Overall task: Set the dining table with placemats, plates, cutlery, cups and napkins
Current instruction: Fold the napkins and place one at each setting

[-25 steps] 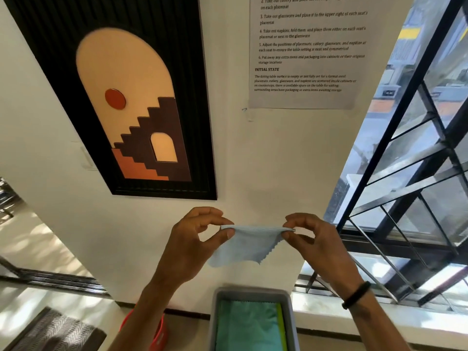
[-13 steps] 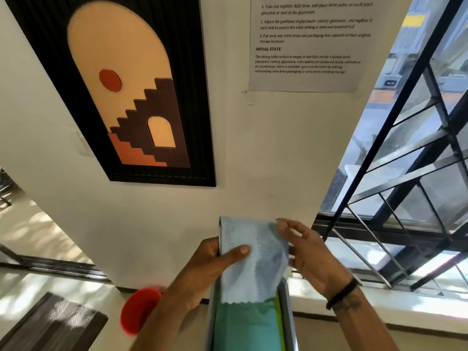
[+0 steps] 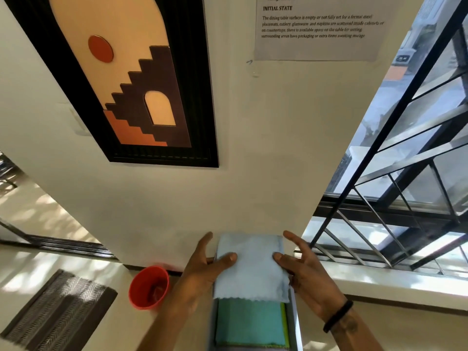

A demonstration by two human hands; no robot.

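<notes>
- Cream wall (image 3: 253,148) far, window grille (image 3: 405,186) right.
- Left hand (image 3: 200,272) and right hand (image 3: 304,274), thumbs pinching, hold folded pale-blue napkin (image 3: 250,267) flat over grey bin (image 3: 295,323), likely squaring its fold.
- Teal cloth (image 3: 248,323) stacked beneath.

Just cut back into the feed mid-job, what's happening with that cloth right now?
A person holds a folded light blue napkin between both hands, left hand and right hand, thumbs pressed on its face, over a grey tray holding teal and yellow-green cloths. A red cup and a dark woven placemat lie to the left.
</notes>
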